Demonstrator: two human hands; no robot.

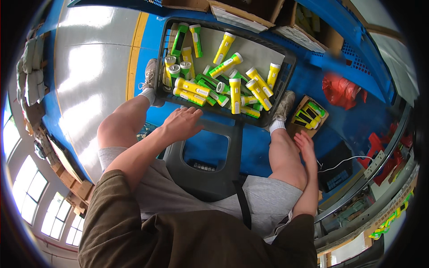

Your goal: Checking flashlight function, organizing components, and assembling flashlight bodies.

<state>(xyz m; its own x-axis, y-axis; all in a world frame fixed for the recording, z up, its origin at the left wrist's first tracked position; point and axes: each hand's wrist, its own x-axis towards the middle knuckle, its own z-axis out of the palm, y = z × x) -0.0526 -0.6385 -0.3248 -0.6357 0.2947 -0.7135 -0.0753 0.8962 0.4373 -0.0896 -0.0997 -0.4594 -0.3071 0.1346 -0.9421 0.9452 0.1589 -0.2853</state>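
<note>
My left hand (182,125) reaches over the near edge of a grey plastic stool (237,154), its fingers stretched out and nothing seen in them. Just beyond its fingertips stands a black crate (292,67) of yellow and green flashlights, lying at many angles, a few standing upright. A yellow flashlight (190,96) at the crate's near side is closest to this hand. My right hand (305,145) hovers beside my right knee, fingers apart, no object visible in it. Beyond it sits a small cardboard box (298,119) holding several green, yellow and black flashlights.
Red plastic bags (340,91) lie on the blue floor at the right. A blue rack (373,58) with cardboard boxes (241,15) borders the far side. A white cable runs to a power strip (374,164). My shoes flank the crate.
</note>
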